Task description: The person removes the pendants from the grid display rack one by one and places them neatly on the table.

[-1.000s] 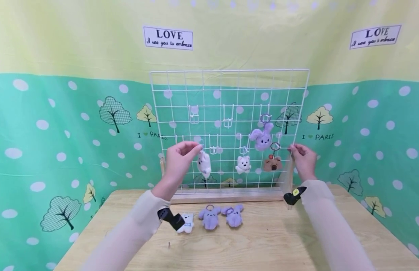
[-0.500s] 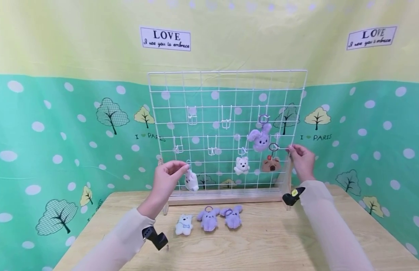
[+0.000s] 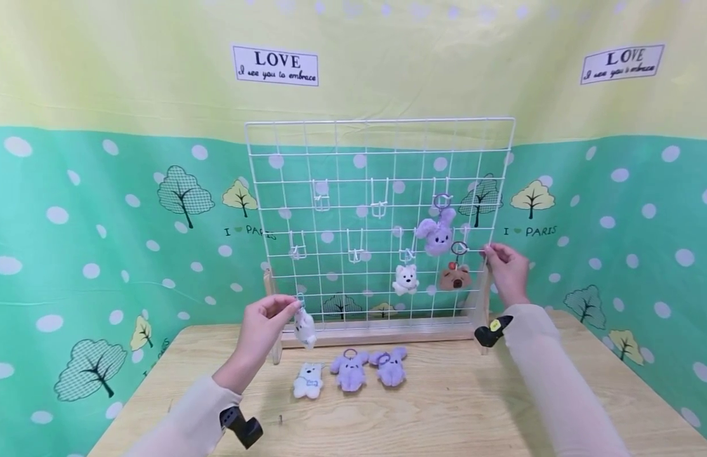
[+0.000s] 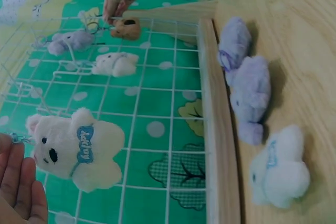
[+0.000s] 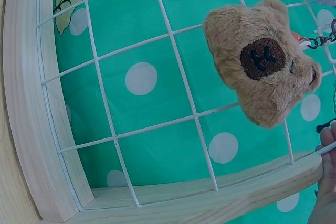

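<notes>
My left hand (image 3: 264, 325) pinches the clasp of a white bear keychain (image 3: 304, 329), which hangs low before the left end of the wire grid rack (image 3: 353, 295). In the left wrist view this plush bear (image 4: 79, 148) wears a blue lettered sash. At the rack's right edge my right hand (image 3: 506, 270) grips the frame between thumb and fingers. Close beside it hangs a brown bear-head keychain (image 3: 455, 277), seen large in the right wrist view. A purple rabbit keychain (image 3: 438, 236) and another white bear (image 3: 407, 279) also hang on hooks.
On the wooden table (image 3: 422, 419), before the rack's wooden base (image 3: 382, 335), lie a white bear (image 3: 308, 381) and two purple plush keychains, one left (image 3: 350, 373) and one right (image 3: 391, 368). Several white hooks (image 3: 379, 208) on the grid bear nothing. A patterned curtain (image 3: 102, 190) surrounds the table.
My left hand has carried the white bear keychain down and to the left, away from the hooks towards the rack's lower left. The right hand keeps its grip on the frame.
</notes>
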`<state>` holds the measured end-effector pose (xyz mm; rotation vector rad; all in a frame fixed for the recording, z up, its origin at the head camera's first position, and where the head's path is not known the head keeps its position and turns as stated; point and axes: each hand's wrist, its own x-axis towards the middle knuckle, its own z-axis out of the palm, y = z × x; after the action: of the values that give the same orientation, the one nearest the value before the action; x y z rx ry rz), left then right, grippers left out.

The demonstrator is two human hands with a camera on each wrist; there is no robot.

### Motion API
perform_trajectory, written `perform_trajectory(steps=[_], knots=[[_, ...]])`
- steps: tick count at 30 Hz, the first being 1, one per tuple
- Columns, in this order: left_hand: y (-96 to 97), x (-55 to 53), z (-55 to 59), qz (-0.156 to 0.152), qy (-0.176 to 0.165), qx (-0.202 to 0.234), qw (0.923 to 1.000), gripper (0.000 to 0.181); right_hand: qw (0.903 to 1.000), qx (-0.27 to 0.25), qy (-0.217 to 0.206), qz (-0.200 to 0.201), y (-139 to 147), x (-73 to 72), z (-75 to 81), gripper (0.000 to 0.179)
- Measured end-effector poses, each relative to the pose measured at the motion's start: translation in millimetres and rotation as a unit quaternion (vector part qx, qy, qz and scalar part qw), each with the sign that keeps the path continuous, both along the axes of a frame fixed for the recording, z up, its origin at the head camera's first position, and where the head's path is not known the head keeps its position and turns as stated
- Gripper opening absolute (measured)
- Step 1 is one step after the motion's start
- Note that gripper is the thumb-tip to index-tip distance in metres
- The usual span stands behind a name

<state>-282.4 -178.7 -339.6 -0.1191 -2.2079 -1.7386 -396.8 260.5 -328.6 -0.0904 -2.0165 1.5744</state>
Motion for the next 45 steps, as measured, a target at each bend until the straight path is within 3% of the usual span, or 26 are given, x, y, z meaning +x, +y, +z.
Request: perform_trajectory(steps=[15, 25, 34, 38, 45], knots=[[-32.3, 6.5, -44.8, 0.031, -0.046, -0.003, 0.9985, 0.02, 0.9999, -0.006, 0.01, 0.003, -3, 3.5, 1.7, 0.042], [-51.3, 18.9, -69.8, 0.049, -0.071, -0.005, 0.9963, 0.021, 0.9999, -0.004, 0.016, 0.005, -2, 2.8, 0.2, 0.042], [-60.4, 31.5, -88.1, 0.066, -0.114, -0.02, 0.9911, 0.021, 0.9999, -0.006, 0.013, 0.008, -1, 2.2, 1.1, 0.044], [-57.5, 29.1, -93.2, 0.065, -0.11, -0.024, 0.9915, 0.021, 0.9999, -0.003, 0.013, 0.004, 0, 2.5, 2.5, 0.044], [-52.3, 12.9, -98.7, 0.062, -0.118, -0.013, 0.991, 0.024, 0.9995, -0.022, 0.021, 0.012, -2, 2.4, 2.3, 0.041]])
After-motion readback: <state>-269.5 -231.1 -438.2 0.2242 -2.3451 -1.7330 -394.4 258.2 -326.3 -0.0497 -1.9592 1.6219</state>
